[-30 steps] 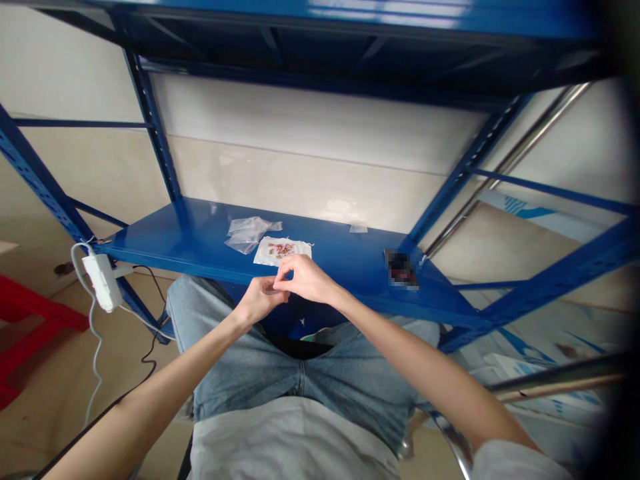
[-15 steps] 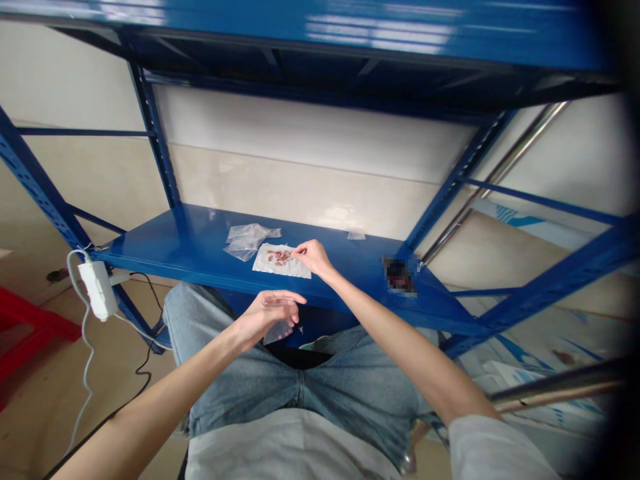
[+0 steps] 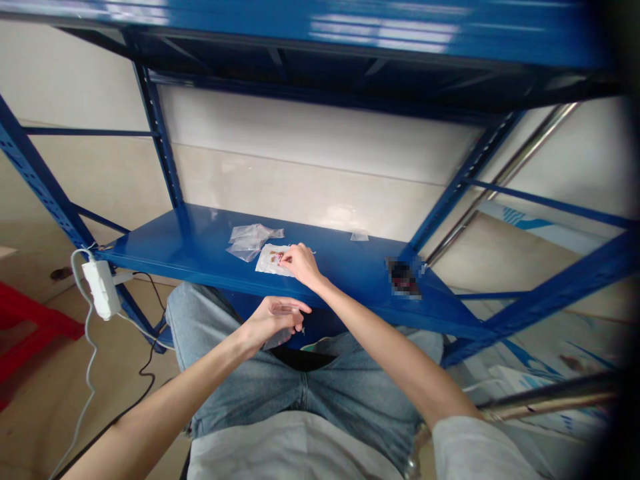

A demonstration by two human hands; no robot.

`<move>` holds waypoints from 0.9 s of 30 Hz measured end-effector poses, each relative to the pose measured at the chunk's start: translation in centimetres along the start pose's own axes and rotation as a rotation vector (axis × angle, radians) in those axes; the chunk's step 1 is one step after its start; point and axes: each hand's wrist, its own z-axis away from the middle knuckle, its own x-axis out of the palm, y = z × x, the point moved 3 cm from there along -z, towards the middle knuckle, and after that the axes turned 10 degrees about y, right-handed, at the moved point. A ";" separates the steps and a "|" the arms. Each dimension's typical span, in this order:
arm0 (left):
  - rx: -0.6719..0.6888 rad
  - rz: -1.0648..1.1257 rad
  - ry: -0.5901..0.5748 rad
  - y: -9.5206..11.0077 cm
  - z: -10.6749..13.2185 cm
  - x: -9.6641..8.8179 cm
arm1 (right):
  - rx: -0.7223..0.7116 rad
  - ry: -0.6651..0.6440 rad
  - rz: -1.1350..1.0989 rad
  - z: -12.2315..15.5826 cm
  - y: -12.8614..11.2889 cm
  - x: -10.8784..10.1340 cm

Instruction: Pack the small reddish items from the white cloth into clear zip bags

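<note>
A white cloth or paper sheet (image 3: 265, 264) lies near the front edge of the blue shelf, bearing a small heap of reddish and gold-brown pieces (image 3: 277, 256) too small to name. Over its right half, my right hand (image 3: 300, 265) reaches down with fingertips pinched together at the heap; whether a piece is between them is hidden. My left hand (image 3: 280, 317) hovers above my lap in front of the shelf, fingers curled round a small clear plastic bag (image 3: 279, 339) that hangs below the palm. Several clear plastic bags (image 3: 249, 241) lie just behind and left of the sheet.
Another small clear bag (image 3: 359, 236) lies at the back of the blue shelf (image 3: 200, 257). A blurred-out dark object (image 3: 404, 277) sits at its right end. A white power strip (image 3: 101, 289) hangs at the left post. The upper shelf (image 3: 280, 27) overhangs the work area.
My right hand has shifted left and farther over the sheet, its fingertips now at the heap's pieces. My left hand still holds the bag and has barely moved.
</note>
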 end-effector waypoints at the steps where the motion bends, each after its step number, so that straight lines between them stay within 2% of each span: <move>1: 0.010 -0.003 -0.001 0.0 0.0 0.0 | -0.011 0.001 0.025 -0.1 -0.1 -0.1; 7: 0.044 -0.006 -0.009 0.0 -0.3 -0.1 | -0.078 -0.034 0.062 -0.2 -0.6 -0.5; 13: 0.027 -0.019 0.005 -0.1 -0.4 -0.4 | -0.076 -0.028 0.033 -0.6 -1.1 -1.1; 16: 0.021 -0.011 0.025 -0.2 -0.5 -0.7 | -0.053 -0.017 -0.095 -1.0 -2.3 -3.1; 20: 0.018 0.010 0.053 0.0 -0.7 -1.0 | -0.135 -0.089 -0.427 0.2 -5.5 -7.6; 23: 0.042 -0.005 0.053 0.2 -0.6 -0.8 | -0.277 -0.158 -0.408 2.6 -7.2 -10.2; 25: 0.036 -0.025 0.057 -0.1 -0.6 -0.5 | -0.350 -0.251 -0.349 4.5 -7.6 -10.6; 27: 0.019 -0.058 0.045 -0.6 -0.6 -0.1 | -0.364 -0.361 -0.320 6.2 -7.4 -10.2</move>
